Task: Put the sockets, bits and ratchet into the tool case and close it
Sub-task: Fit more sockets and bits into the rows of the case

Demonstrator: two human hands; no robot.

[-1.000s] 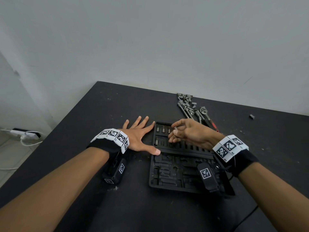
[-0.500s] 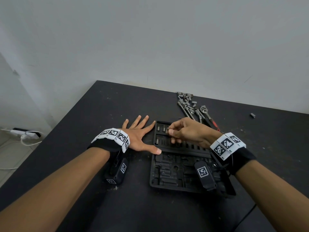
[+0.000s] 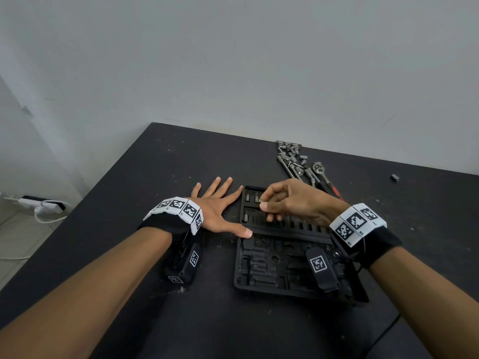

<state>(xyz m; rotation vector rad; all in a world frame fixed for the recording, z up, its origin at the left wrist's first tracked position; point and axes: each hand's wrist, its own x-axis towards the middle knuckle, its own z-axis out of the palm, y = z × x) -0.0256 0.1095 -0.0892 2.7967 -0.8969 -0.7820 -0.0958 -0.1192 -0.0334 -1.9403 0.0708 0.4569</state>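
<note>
Dark speckled table (image 3: 129, 320), grey wall (image 3: 233, 60), perhaps a white power strip (image 3: 39, 204) on floor

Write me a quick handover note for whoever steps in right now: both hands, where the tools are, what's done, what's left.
Left hand: flat on the table, fingers spread, thumb against the tool case.
Right hand: pinching a small bit over the case's top-left slots.
Done: a few bits seated there.
Left: most slots bare; pile of sockets and ratchet lie beyond the case, one stray socket far right. Case is open.
</note>
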